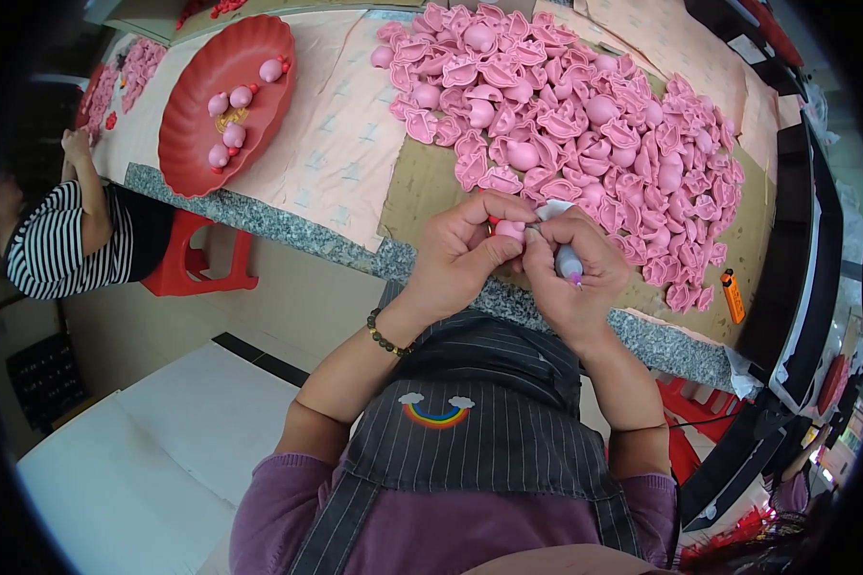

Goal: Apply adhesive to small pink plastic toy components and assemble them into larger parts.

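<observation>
Over the table's near edge, my left hand [458, 257] pinches a small round pink plastic piece [510, 229] with a bit of red on its left side. My right hand [590, 278] meets it from the right, fingertips against the pink piece. Tucked in the right palm is a small translucent squeeze bottle [568, 259] with a purple-pink tip pointing toward me. Something white [553, 208] shows behind the right fingers; its kind is unclear. Just beyond both hands spreads a heap of pink molded plastic shells [585, 134], some domed, some with ruffled edges.
A scalloped red tray [187, 125] at the left holds several pink pieces with red parts. An orange utility knife [733, 295] lies right of the heap. Cardboard [422, 187] covers the granite tabletop [288, 225]. Another person in stripes [62, 235] sits far left, beside a red stool [201, 264].
</observation>
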Demonstrator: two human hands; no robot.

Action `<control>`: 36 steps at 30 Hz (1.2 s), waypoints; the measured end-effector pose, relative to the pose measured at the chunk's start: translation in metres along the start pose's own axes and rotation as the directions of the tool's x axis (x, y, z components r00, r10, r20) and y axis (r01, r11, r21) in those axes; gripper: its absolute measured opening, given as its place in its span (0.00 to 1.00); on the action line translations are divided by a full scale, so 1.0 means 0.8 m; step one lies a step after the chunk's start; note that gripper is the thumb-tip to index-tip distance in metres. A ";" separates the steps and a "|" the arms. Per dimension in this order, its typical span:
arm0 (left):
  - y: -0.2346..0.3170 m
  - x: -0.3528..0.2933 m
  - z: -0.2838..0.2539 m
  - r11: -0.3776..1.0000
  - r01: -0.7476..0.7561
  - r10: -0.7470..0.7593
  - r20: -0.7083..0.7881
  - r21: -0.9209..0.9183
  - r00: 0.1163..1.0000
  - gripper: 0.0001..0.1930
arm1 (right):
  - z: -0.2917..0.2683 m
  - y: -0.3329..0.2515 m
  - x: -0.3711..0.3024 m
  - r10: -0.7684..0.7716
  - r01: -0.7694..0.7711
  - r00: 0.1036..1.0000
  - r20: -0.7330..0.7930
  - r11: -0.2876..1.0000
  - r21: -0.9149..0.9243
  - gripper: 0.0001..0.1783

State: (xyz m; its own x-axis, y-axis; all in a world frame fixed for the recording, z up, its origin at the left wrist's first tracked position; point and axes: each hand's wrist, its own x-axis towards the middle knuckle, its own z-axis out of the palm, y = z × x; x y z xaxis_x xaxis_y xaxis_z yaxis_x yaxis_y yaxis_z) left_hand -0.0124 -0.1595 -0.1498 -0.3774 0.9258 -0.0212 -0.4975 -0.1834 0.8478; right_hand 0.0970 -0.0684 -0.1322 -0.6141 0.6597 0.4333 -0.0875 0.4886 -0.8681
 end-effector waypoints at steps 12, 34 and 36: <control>-0.003 0.000 -0.003 0.997 0.008 -0.008 0.004 -0.076 1.000 0.08 | 0.003 -0.001 -0.001 0.072 -0.071 0.997 -0.024 0.996 0.050 0.04; 0.003 0.001 -0.005 0.956 0.114 -0.104 0.050 -0.272 0.993 0.07 | 0.000 -0.005 -0.001 0.262 -0.268 0.963 0.059 0.925 0.269 0.03; 0.003 0.000 -0.005 0.949 0.117 -0.107 0.051 -0.292 0.993 0.08 | -0.001 -0.006 0.000 0.264 -0.273 0.962 0.072 0.923 0.270 0.03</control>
State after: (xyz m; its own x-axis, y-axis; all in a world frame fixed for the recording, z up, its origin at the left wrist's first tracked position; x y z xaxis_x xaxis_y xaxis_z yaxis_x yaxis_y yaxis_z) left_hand -0.0170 -0.1611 -0.1496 -0.2818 0.9557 -0.0848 -0.7443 -0.1620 0.6478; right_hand 0.0978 -0.0704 -0.1276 -0.6700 0.7225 0.1705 -0.1247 0.1169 -0.9853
